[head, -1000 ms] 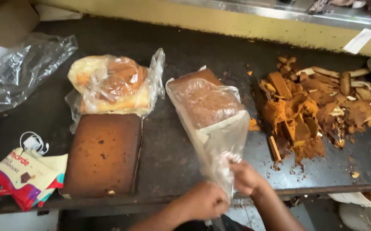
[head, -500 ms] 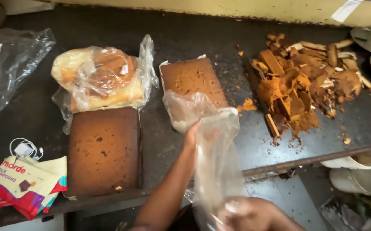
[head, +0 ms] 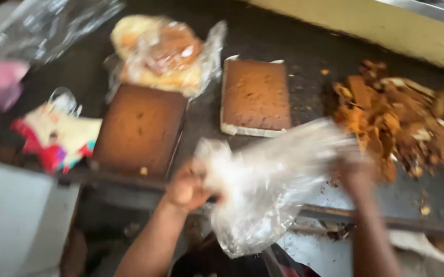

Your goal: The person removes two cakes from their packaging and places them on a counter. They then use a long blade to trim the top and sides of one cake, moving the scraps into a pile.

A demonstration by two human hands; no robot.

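Both my hands hold a crumpled clear plastic bag (head: 268, 184) above the front edge of the dark counter (head: 304, 46). My left hand (head: 187, 185) grips its left end and my right hand (head: 356, 172) its right end; both are motion-blurred. Behind the bag a bare brown cake slab (head: 255, 95) lies on pale paper. A second brown cake slab (head: 140, 128) lies to its left near the counter edge. A cake wrapped in clear plastic (head: 163, 54) sits behind that one.
A heap of brown cake trimmings (head: 406, 123) covers the counter's right side. A red and white packet (head: 55, 136) lies at the left, with another clear plastic bag (head: 47, 25) behind it. A white bowl (head: 437, 246) sits below the counter at the right.
The clear bag has come off the right-hand cake, which now lies bare. My hands have pulled the bag toward me and stretched it between them. The view has shifted right.
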